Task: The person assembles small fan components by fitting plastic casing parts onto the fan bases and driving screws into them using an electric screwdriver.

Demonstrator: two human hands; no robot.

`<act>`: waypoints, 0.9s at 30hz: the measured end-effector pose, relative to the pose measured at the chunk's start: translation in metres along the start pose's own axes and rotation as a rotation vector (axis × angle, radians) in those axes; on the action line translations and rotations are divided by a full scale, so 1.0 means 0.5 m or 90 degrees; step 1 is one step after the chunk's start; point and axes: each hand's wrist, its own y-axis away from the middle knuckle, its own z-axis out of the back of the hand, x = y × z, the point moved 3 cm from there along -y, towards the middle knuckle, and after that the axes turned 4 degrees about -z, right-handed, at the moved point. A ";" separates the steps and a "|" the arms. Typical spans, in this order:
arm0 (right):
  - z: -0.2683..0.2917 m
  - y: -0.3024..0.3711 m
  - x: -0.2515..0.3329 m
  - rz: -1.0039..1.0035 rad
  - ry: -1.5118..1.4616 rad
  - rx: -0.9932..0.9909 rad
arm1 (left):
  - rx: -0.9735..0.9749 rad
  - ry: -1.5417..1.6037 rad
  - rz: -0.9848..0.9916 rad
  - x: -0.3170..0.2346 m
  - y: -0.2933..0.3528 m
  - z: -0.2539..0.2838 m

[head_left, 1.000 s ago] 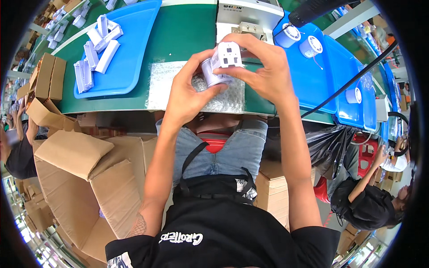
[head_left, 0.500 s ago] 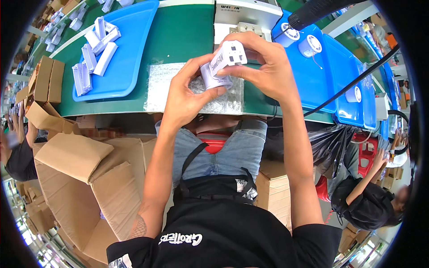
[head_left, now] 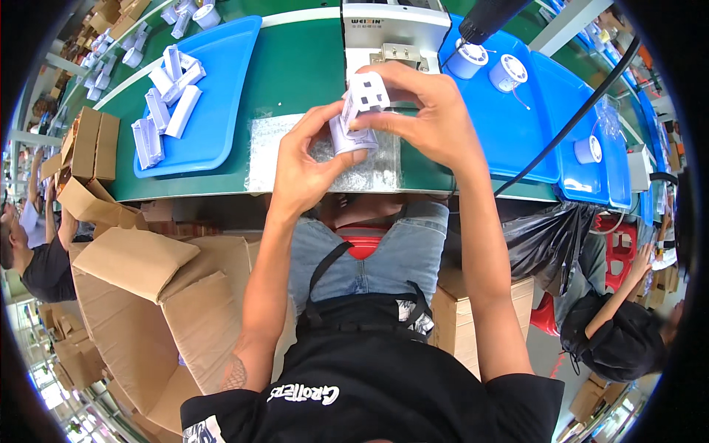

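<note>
Over the near edge of the bench, both hands meet on one white plastic assembly. My left hand (head_left: 304, 161) is closed around a round white housing (head_left: 344, 145), its thumb along the lower rim. From the other side, my right hand (head_left: 436, 122) pinches a white plastic cover (head_left: 366, 93) with square holes in its end. The cover sits against the upper side of the housing; whether the two are joined I cannot tell. Beneath the hands, a clear plastic sheet (head_left: 269, 155) lies on the green bench.
A blue tray (head_left: 221, 111) of white elongated covers stands at left. Behind my hands is a metal machine (head_left: 395, 33). At right, blue trays (head_left: 543, 148) hold round white motor units (head_left: 509, 72), beneath a black power screwdriver (head_left: 484, 22) and cable. Open cardboard box (head_left: 196, 325) at lower left.
The cover has tilted, so its printed side turns away and its holed end shows more. Both hands stay closed on the parts. The whole view has shifted slightly.
</note>
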 end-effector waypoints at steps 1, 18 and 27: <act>-0.005 -0.003 0.000 0.003 -0.006 0.000 | 0.008 -0.015 -0.006 -0.007 0.004 0.004; -0.137 0.102 0.015 -0.099 0.230 -0.178 | -0.107 -0.211 -0.114 -0.051 0.028 -0.007; -0.101 0.151 -0.012 0.090 0.162 -0.145 | -0.077 -0.147 -0.118 -0.001 0.027 0.010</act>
